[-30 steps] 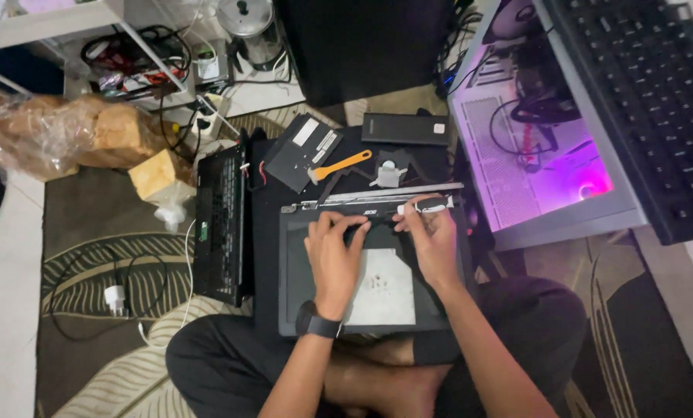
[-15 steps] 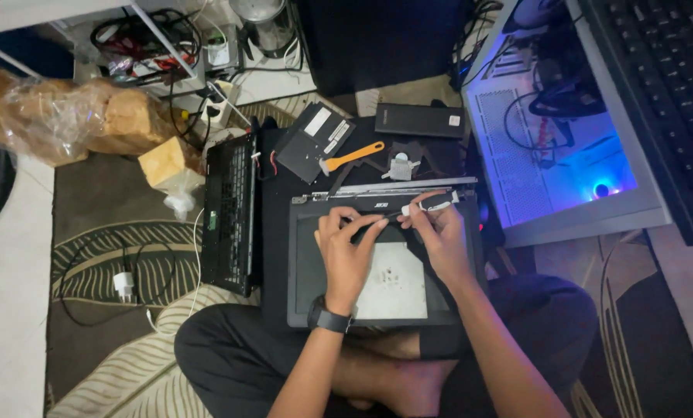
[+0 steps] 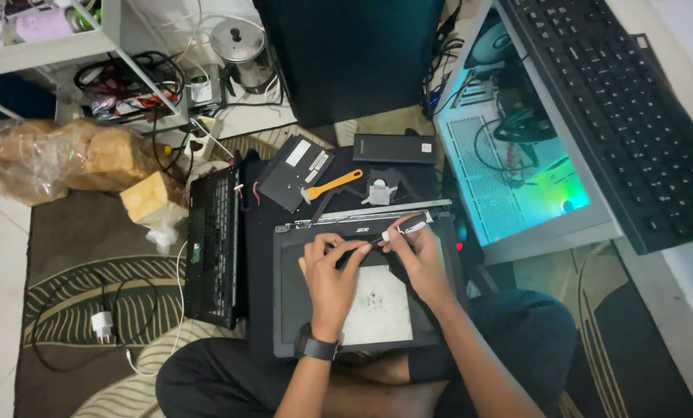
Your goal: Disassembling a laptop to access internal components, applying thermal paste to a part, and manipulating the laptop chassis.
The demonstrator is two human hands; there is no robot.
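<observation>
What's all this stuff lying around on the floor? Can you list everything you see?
Laptop screen lid: one, dark grey, on the lap.
Laptop base: one, black, left of lid.
Pry tool: one, orange, above lid.
Flat black box: one, above lid.
Desktop computer case: one, white, glowing, right.
Keyboard: one, black, far right.
Charger: one, white, on rug.
Pot: one, silver, top.
Left hand, right hand: both on the lid's top edge.

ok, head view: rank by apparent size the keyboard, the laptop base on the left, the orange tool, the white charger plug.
1. keyboard, though it sits nearer the camera, which inflates it
2. laptop base
3. orange tool
4. charger plug
The top two are unsure in true size; the rest is clear.
</observation>
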